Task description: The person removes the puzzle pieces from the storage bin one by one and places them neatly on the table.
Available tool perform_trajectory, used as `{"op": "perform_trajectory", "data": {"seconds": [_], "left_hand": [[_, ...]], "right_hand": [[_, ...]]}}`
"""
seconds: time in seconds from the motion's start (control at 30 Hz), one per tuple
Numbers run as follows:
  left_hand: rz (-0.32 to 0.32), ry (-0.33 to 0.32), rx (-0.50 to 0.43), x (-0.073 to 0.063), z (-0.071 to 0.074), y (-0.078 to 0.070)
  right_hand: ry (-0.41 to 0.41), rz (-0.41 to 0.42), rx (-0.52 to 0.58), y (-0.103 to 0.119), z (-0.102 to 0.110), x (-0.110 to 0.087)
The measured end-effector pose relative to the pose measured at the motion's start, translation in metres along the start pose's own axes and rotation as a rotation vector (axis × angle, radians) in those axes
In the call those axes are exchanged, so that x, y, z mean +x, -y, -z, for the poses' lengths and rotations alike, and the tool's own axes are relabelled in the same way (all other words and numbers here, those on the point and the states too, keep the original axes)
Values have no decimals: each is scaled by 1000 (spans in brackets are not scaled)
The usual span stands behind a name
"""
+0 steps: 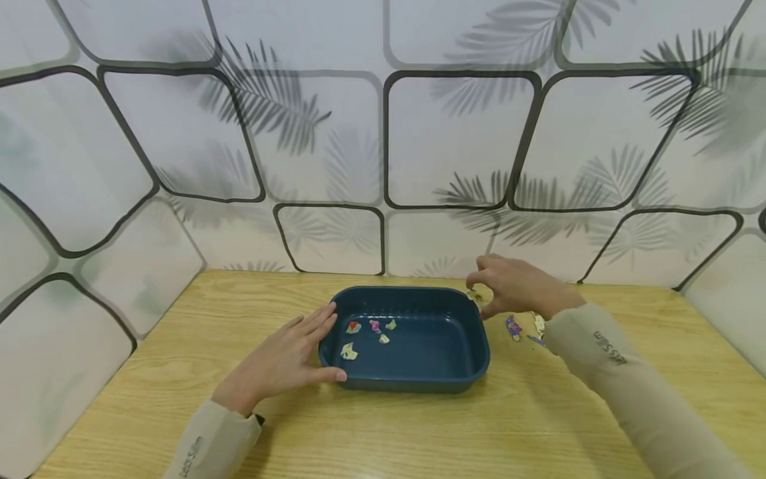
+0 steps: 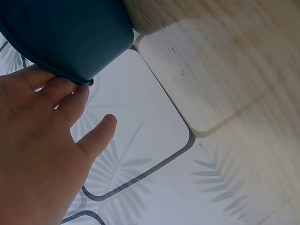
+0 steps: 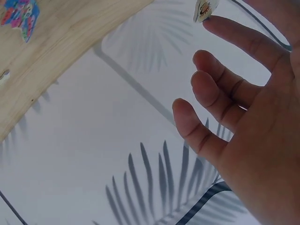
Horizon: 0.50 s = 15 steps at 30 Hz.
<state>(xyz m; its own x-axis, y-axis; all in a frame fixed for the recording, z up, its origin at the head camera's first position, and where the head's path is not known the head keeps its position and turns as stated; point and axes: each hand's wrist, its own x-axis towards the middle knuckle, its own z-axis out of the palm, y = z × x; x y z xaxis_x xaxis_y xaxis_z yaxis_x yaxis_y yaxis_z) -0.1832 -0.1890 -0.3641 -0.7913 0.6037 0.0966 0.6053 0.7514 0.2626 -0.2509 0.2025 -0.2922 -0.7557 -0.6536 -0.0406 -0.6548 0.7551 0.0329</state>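
A dark blue rectangular basin (image 1: pixel 408 379) stands on the wooden table. My left hand (image 1: pixel 293 352) rests on its left end with fingers extended along the rim and the thumb at the front left corner. In the left wrist view, the fingertips of the left hand (image 2: pixel 51 122) touch the rim. Over the right rim, my right hand (image 1: pixel 514 283) pinches a small cream cutout (image 1: pixel 475 297) between thumb and index finger. In the right wrist view this printed cutout (image 3: pixel 205 9) shows at the index fingertip, the other fingers loosely bent.
Several small printed cutouts, among them a cream one (image 1: pixel 349 351) and a red one (image 1: pixel 354 327), lie inside the basin's left half. To its right, a purple-blue cutout (image 1: pixel 513 327) and a cream one (image 1: pixel 539 324) lie on the table (image 1: pixel 383 432), partly behind the right forearm. A patterned wall (image 1: pixel 461 146) rises behind.
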Motion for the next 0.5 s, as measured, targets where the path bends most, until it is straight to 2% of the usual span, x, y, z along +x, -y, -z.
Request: {"op": "perform_trajectory", "data": {"seconds": [0.33, 0.5], "left_hand": [[0, -1, 2, 0, -1, 0], [0, -2, 5, 0, 0, 0]], "right_hand": [[36, 4, -5, -2, -6, -6], [60, -23, -25, -8, -3, -12]]}}
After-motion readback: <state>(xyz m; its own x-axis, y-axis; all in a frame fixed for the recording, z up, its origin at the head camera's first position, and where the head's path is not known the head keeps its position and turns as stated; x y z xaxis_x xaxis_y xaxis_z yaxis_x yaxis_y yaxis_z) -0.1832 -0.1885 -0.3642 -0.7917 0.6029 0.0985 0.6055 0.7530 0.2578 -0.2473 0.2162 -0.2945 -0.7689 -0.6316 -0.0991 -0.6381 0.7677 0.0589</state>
